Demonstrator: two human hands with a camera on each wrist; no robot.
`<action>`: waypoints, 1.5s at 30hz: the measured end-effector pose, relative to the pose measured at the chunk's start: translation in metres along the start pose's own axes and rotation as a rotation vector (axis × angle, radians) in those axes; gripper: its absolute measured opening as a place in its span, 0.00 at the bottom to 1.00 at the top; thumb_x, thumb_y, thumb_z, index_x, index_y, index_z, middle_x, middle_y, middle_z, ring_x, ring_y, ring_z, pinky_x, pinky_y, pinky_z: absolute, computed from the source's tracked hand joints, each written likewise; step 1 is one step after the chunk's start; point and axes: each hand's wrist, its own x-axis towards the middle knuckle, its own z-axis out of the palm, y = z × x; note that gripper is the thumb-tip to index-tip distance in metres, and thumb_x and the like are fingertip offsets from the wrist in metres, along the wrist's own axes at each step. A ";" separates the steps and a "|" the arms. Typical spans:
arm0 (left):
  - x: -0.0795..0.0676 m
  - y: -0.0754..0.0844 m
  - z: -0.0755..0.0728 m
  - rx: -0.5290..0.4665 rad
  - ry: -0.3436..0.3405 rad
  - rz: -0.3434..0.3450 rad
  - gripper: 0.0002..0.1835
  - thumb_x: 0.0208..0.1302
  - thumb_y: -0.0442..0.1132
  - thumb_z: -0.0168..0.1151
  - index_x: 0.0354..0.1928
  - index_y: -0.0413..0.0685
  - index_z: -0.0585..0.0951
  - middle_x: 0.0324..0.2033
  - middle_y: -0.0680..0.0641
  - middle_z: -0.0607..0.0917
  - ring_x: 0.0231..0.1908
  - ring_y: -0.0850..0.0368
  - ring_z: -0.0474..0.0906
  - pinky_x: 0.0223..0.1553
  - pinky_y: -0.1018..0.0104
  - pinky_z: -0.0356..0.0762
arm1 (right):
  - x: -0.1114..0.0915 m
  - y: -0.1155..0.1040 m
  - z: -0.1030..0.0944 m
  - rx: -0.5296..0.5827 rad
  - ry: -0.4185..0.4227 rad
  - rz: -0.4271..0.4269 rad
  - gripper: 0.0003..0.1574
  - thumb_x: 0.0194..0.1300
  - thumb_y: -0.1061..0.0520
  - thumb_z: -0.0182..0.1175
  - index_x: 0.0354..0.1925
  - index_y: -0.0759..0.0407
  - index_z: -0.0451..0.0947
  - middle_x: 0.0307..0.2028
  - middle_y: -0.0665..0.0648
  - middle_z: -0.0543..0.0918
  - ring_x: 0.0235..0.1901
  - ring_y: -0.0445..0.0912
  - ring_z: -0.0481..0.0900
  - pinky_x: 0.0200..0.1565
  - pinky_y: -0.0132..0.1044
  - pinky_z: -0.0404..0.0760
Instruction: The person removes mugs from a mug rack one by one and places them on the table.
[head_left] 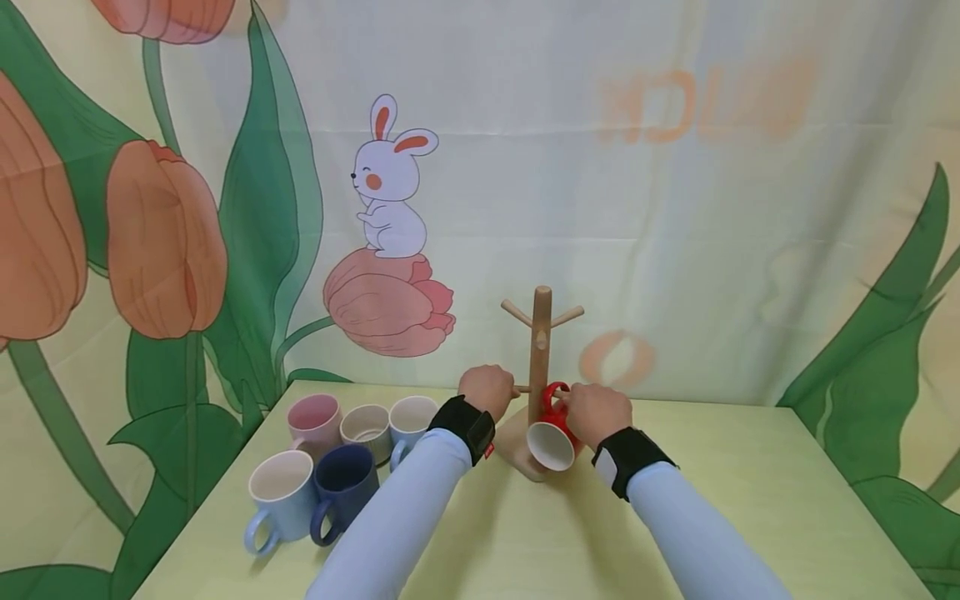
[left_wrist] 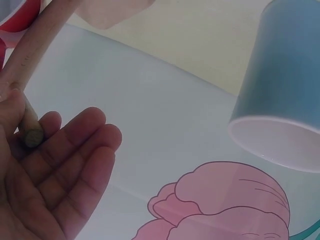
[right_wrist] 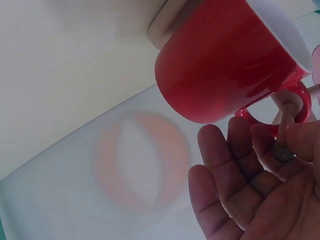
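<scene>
A wooden mug tree point(head_left: 538, 375) stands near the back of the table, its upper pegs bare. A red mug point(right_wrist: 220, 60) with a white inside hangs by its handle from a lower right peg point(right_wrist: 284, 146), tilted with its mouth toward me in the head view. My right hand point(head_left: 597, 412) pinches that peg's end between thumb and forefinger, its other fingers spread close by the mug. On the opposite side, my left hand point(head_left: 486, 390) holds a lower left peg point(left_wrist: 33, 135) between thumb and forefinger; the remaining fingers are loosely bent. No mug hangs on this left peg.
Left of the tree stand several mugs: light blue point(head_left: 281, 492), dark blue point(head_left: 347, 483), pink point(head_left: 315, 423), a cream cup point(head_left: 366, 429) and a pale blue one point(head_left: 412, 417), partly behind my left arm. A printed cloth point(head_left: 675, 250) hangs behind the pale yellow table point(head_left: 750, 500).
</scene>
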 end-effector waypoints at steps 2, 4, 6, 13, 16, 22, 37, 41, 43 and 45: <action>-0.001 0.001 0.001 0.002 0.009 0.002 0.16 0.68 0.53 0.61 0.40 0.51 0.90 0.25 0.50 0.85 0.28 0.55 0.83 0.34 0.62 0.84 | 0.000 0.002 0.000 0.002 0.000 -0.003 0.17 0.72 0.49 0.59 0.33 0.61 0.80 0.15 0.53 0.73 0.19 0.49 0.75 0.23 0.42 0.78; -0.002 0.001 0.001 0.005 0.018 0.005 0.16 0.68 0.53 0.61 0.39 0.51 0.90 0.25 0.50 0.85 0.28 0.56 0.83 0.33 0.62 0.84 | 0.000 0.003 -0.001 0.004 0.000 -0.009 0.18 0.73 0.49 0.58 0.33 0.61 0.79 0.16 0.53 0.72 0.19 0.50 0.75 0.22 0.42 0.78; -0.003 0.002 0.001 0.006 0.024 0.007 0.16 0.68 0.53 0.61 0.39 0.51 0.90 0.25 0.50 0.85 0.28 0.55 0.83 0.33 0.61 0.83 | 0.001 0.005 0.000 0.009 0.014 -0.015 0.18 0.73 0.48 0.58 0.32 0.61 0.78 0.16 0.54 0.73 0.20 0.51 0.76 0.22 0.43 0.77; -0.007 0.001 0.001 -0.006 0.039 0.002 0.16 0.69 0.53 0.61 0.38 0.50 0.90 0.23 0.50 0.84 0.26 0.56 0.82 0.31 0.62 0.83 | 0.002 0.013 0.008 0.096 0.042 -0.029 0.16 0.74 0.49 0.56 0.34 0.59 0.77 0.17 0.53 0.73 0.21 0.51 0.75 0.22 0.42 0.75; -0.008 0.000 0.005 -0.018 0.040 -0.003 0.18 0.69 0.54 0.60 0.36 0.50 0.89 0.20 0.51 0.81 0.24 0.57 0.80 0.29 0.62 0.82 | 0.002 0.017 0.010 0.153 0.032 -0.032 0.17 0.75 0.47 0.55 0.38 0.59 0.78 0.18 0.52 0.74 0.21 0.50 0.74 0.23 0.40 0.74; -0.012 0.001 0.008 -0.047 0.049 -0.011 0.17 0.69 0.53 0.60 0.35 0.48 0.87 0.20 0.50 0.80 0.24 0.56 0.80 0.27 0.61 0.82 | 0.003 0.024 0.015 0.174 0.054 -0.058 0.18 0.74 0.45 0.55 0.42 0.58 0.80 0.22 0.52 0.76 0.24 0.49 0.74 0.25 0.41 0.75; -0.042 -0.012 0.015 -0.048 0.022 -0.107 0.18 0.62 0.55 0.68 0.36 0.47 0.88 0.28 0.46 0.85 0.31 0.50 0.83 0.31 0.55 0.81 | -0.012 0.035 0.027 0.125 0.116 -0.129 0.37 0.58 0.51 0.63 0.64 0.63 0.72 0.50 0.66 0.80 0.40 0.57 0.80 0.39 0.53 0.83; -0.058 -0.009 0.016 -0.063 0.015 -0.086 0.21 0.62 0.57 0.68 0.40 0.45 0.86 0.31 0.43 0.83 0.34 0.47 0.81 0.33 0.54 0.81 | -0.018 0.041 0.035 0.089 0.142 -0.145 0.37 0.56 0.54 0.63 0.63 0.65 0.71 0.51 0.66 0.80 0.43 0.59 0.80 0.41 0.54 0.82; -0.065 -0.007 0.016 -0.080 0.002 -0.072 0.22 0.61 0.57 0.68 0.42 0.45 0.85 0.32 0.43 0.82 0.35 0.47 0.81 0.34 0.53 0.81 | -0.022 0.044 0.041 0.070 0.153 -0.150 0.38 0.56 0.55 0.64 0.64 0.64 0.71 0.52 0.67 0.79 0.45 0.60 0.79 0.43 0.54 0.82; -0.072 -0.005 0.016 -0.091 -0.011 -0.056 0.23 0.62 0.58 0.67 0.43 0.44 0.84 0.33 0.43 0.82 0.35 0.48 0.80 0.35 0.53 0.81 | -0.025 0.047 0.046 0.062 0.161 -0.160 0.39 0.56 0.56 0.65 0.65 0.64 0.70 0.54 0.67 0.79 0.47 0.61 0.79 0.45 0.54 0.81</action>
